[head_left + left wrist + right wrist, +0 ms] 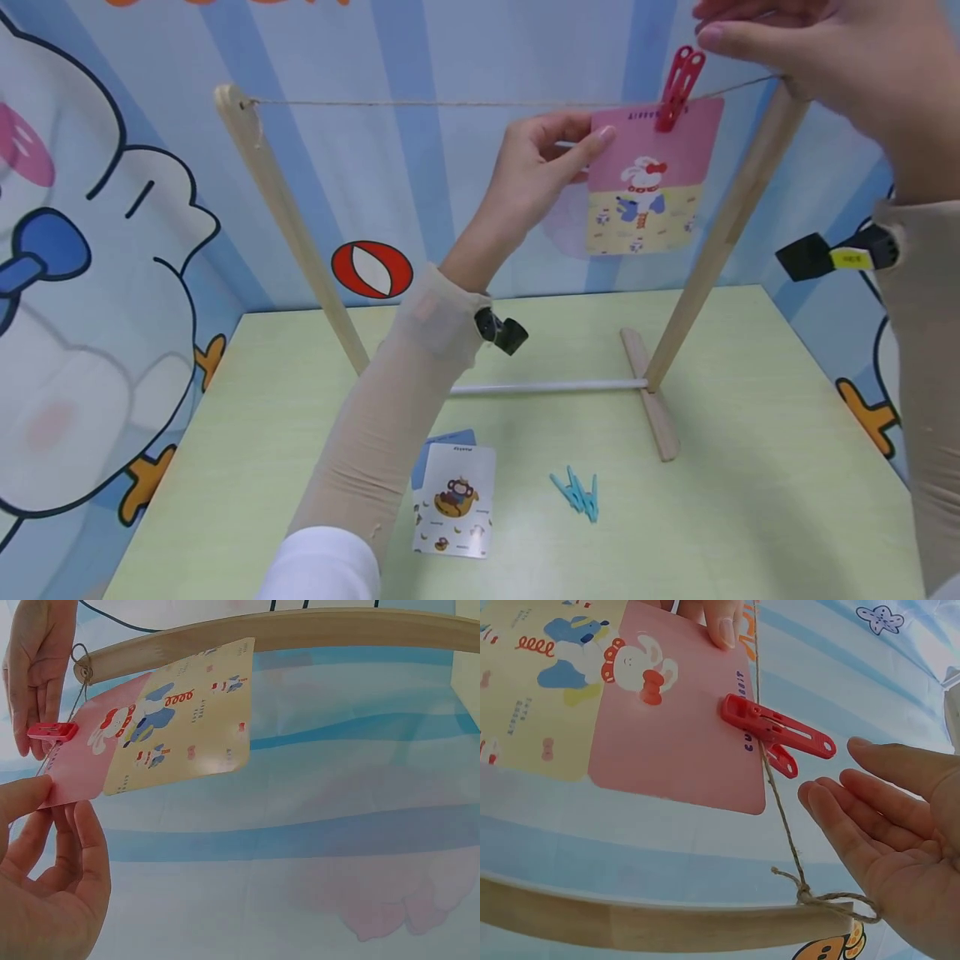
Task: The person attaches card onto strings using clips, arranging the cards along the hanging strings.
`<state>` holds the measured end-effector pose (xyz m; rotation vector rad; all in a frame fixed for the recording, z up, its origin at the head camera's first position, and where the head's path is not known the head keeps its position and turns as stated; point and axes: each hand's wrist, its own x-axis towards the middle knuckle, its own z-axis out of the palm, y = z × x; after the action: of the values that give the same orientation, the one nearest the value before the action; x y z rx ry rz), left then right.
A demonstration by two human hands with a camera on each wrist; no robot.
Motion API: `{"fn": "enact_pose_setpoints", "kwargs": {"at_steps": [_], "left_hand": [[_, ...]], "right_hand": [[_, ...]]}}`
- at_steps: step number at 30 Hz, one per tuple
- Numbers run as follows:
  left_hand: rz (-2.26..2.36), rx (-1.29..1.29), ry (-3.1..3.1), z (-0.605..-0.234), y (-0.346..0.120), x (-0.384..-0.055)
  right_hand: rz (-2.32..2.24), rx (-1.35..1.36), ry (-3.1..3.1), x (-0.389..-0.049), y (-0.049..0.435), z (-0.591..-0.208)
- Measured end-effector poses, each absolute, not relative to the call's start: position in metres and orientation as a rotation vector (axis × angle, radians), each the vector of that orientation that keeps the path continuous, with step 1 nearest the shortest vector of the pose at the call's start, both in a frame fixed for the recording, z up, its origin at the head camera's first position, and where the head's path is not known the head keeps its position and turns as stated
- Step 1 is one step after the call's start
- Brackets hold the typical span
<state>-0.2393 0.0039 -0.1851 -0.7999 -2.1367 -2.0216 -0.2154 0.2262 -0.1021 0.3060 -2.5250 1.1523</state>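
Note:
A pink and yellow card (645,208) with a rabbit picture hangs at the right part of a thin string (420,103). One red clothespin (678,92) clips its top edge to the string. My left hand (536,162) pinches the card's upper left corner between thumb and fingers, also plain in the left wrist view. Just beyond the clothespin's handle ends is my right hand (900,817), apart from it. Its fingers are spread from the thumb, and nothing lies between them.
The string runs between two wooden posts (292,225), joined low down by a white rod (547,387). On the pale green table (750,500) lie a white monkey card (454,500) over a blue card (457,437), and several blue clothespins (577,493). A printed backdrop stands behind.

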Motion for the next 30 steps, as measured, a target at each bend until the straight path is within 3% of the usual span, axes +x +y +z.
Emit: {"fn": "enact_pose_setpoints", "kwargs": {"at_steps": [8,24,30], "left_hand": [[-1.954,-0.83,-2.176,-0.178,-0.003,-0.219],[-1.92,-0.827,-2.22,-0.19,-0.023,-0.22],[-1.868,-0.838,-2.258,-0.192,-0.03,-0.214]], "right_hand": [[1.132,0.413,-2.458,-0.213,0.224,-0.106],[1.055,0.458,-2.363,-0.192,0.218,-0.116],[0.885,0.618,-2.294,-0.175,0.21,-0.125]]}}
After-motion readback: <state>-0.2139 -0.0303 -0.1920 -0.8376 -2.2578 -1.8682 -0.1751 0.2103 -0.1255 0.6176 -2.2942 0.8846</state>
